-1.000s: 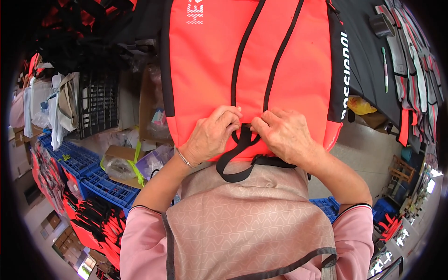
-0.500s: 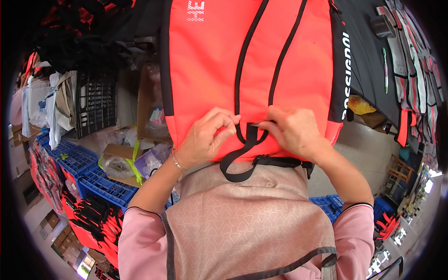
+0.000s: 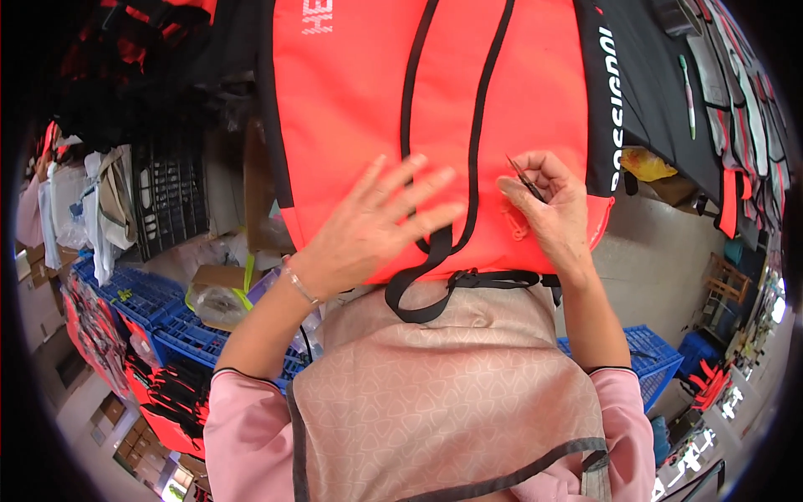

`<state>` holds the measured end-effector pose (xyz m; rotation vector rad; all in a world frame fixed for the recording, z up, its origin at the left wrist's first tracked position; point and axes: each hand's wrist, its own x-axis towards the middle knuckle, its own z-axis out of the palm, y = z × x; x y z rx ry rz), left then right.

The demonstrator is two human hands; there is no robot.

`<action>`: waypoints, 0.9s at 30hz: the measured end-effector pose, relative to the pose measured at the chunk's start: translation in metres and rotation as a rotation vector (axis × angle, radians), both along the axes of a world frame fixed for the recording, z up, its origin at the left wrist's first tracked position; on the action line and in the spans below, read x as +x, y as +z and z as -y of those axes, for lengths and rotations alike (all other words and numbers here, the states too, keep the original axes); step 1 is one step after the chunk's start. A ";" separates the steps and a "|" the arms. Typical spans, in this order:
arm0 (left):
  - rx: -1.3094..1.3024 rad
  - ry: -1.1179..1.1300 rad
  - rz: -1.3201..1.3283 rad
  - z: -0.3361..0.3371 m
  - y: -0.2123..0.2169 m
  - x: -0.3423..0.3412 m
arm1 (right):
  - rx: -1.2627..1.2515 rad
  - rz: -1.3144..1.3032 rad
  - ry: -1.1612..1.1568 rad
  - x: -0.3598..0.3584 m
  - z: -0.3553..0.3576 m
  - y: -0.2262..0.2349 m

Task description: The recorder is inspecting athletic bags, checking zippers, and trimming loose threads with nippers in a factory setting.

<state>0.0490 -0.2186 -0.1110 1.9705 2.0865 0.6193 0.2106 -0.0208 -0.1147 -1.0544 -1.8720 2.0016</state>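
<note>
A bright orange-red bag (image 3: 351,109) with black side panels lies in front of me, its lower end against my apron. Two black cords (image 3: 481,109) run down its middle to a black webbing strap (image 3: 418,314), which loops over the bag's lower edge. My left hand (image 3: 376,213) is open, fingers spread, over the cords and the top of the strap. To the right of the cords, my right hand (image 3: 548,205) is closed on small scissors (image 3: 525,178). Their dark pointed tip sticks up to the left, and an orange loop shows under the thumb.
A black buckle strap (image 3: 493,279) lies along the bag's lower edge. Blue plastic crates (image 3: 192,330) and an open cardboard box (image 3: 219,280) stand on the left. At the right, a black surface carries a toothbrush (image 3: 687,96) and grey straps (image 3: 728,92).
Both hands have left the strap end at the cords. The left has opened out; the right has moved right and up, now with scissors showing in it. The bag has shifted slightly left in view.
</note>
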 end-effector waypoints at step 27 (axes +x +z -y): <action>0.238 0.331 0.943 -0.100 -0.034 -0.019 | -0.245 -0.287 0.080 -0.033 -0.037 -0.015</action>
